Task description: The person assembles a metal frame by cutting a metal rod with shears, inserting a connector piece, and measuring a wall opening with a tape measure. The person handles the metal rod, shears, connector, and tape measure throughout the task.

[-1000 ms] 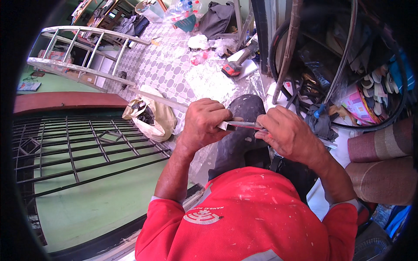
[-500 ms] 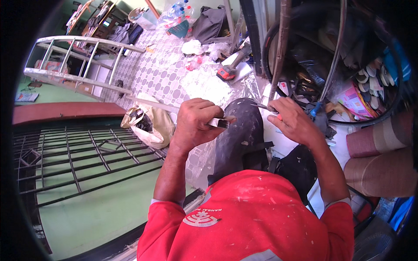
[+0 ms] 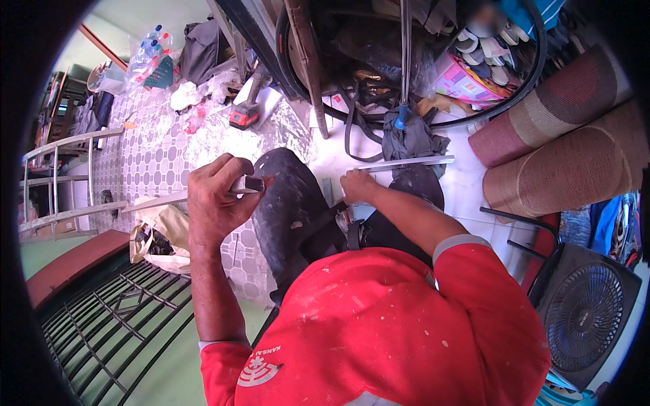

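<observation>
The left hand [image 3: 220, 196] was wrapped around a metal tube [image 3: 250, 184], whose end stuck out near the thumb, beside the left knee [image 3: 284, 169]. The tube's length ran off to the left, above a cream bag [image 3: 170, 227]. The right hand [image 3: 359, 186] was down between the knees, just beside the near end of a metal strip [image 3: 420, 161]; its fingers were too small and turned away to tell whether they gripped anything. The strip lay crosswise beyond the right knee, in front of a dark cloth [image 3: 409, 139]. A red-and-black drill [image 3: 245, 116] sat on the floor ahead, and rolled mats [image 3: 542, 128] lay to the right, above a black fan [image 3: 586, 314].
</observation>
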Available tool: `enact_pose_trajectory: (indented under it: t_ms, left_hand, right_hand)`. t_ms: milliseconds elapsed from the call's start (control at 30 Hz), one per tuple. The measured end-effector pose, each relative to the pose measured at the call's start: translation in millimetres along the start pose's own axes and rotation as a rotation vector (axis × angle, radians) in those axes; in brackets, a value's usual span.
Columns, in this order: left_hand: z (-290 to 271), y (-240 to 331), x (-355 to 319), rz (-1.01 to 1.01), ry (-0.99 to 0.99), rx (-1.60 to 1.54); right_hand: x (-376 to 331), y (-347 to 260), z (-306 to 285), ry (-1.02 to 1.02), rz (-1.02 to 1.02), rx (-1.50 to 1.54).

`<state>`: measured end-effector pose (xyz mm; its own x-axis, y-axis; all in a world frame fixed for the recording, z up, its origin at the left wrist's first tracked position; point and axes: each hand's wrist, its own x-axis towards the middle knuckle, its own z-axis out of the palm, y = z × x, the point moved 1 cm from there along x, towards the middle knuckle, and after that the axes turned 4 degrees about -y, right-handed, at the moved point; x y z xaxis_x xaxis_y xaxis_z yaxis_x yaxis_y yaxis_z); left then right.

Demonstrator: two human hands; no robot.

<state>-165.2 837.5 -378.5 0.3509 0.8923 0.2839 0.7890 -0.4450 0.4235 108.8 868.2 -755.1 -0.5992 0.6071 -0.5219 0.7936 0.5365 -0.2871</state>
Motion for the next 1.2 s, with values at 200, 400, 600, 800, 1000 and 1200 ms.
enact_pose_trajectory:
  t_ms: [200,400,600,800,1000,1200]
  left_hand:
    - [-6,4,4,0.035,-0.001,-0.017]
    - [-16,-3,15,0.091,-0.048,0.006]
    - [2,-16,7,0.008,0.002,-0.081]
    - [10,-13,13,-0.060,0.024,-0.132]
    - [13,-10,-4,-0.142,0.053,-0.255]
    - [16,-9,-14,-0.083,0.103,-0.234]
  right_hand:
    - [-4,55,-2,0.336,0.225,-0.188]
    - [-2,73,-19,0.231,0.217,0.064]
    - [-66,67,-150,0.844,-0.093,0.411]
    - [-165,-16,-286,0.754,-0.347,0.435]
    - [-196,-67,-312,0.706,-0.536,0.231]
    - [-196,-78,-312,0.707,-0.567,0.278]
